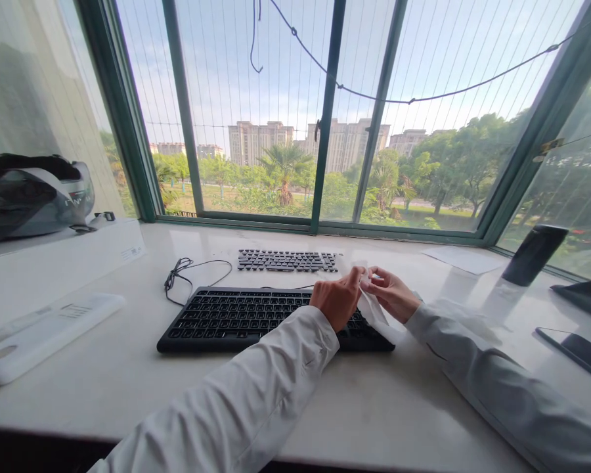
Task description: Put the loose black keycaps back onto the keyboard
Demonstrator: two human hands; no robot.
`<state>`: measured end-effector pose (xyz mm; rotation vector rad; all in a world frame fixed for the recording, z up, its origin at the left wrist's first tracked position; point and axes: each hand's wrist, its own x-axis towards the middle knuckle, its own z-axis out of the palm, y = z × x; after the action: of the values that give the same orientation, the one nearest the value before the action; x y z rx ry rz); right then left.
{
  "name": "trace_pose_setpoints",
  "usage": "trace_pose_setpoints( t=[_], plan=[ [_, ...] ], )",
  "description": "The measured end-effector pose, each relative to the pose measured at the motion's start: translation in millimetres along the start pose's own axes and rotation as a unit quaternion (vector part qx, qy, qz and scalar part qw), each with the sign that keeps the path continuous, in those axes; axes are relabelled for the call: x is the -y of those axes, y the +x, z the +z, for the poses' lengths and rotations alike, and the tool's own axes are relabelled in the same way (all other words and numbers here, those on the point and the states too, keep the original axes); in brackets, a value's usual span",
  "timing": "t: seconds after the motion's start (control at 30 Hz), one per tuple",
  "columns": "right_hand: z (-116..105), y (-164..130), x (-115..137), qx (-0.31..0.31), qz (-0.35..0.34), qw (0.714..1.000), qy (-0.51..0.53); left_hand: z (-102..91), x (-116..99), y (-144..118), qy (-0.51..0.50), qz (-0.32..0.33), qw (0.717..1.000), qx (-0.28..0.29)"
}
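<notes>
Above the right end of a black flat computer keyboard (pixel 256 318), a thin white sheet, seemingly a wipe or a sachet (pixel 374 309), is held between both hands. The left hand (pixel 339 301) is curled, its fingers (pixel 357 276) pinched together on the sheet's upper edge; the right hand (pixel 391 293) meets it from three o'clock, its fingers (pixel 374 282) likewise closed on the same edge. The sheet hangs down between the wrists, its lower corner touching or just over the keyboard; which cannot be told. A loose black key sheet or keyboard cover (pixel 286 260) lies at twelve o'clock of the keyboard on the pale stone table (pixel 128 368), with a coiled black cable (pixel 177 279) at ten o'clock. A dark cylindrical flask (pixel 534 255) stands well apart at two o'clock. The step in hand is judged to be the opening or unfolding of the sheet; a steady pull apart of the two pinches would be called for.
</notes>
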<state>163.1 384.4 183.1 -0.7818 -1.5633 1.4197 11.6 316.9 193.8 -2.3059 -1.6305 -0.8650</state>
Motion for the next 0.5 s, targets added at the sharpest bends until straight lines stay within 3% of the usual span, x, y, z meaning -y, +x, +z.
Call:
trace_pose_setpoints(
  t=[0.37,0.5],
  plan=[
    [-5.0,1.5,-4.6,-0.005,0.029,0.999,0.043,6.3,2.9,0.4,-0.013,0.009,0.999,-0.029],
    [-9.4,4.5,-6.6,-0.015,0.036,0.999,0.036,5.9,2.5,0.8,-0.013,-0.024,1.000,-0.004]
  ],
)
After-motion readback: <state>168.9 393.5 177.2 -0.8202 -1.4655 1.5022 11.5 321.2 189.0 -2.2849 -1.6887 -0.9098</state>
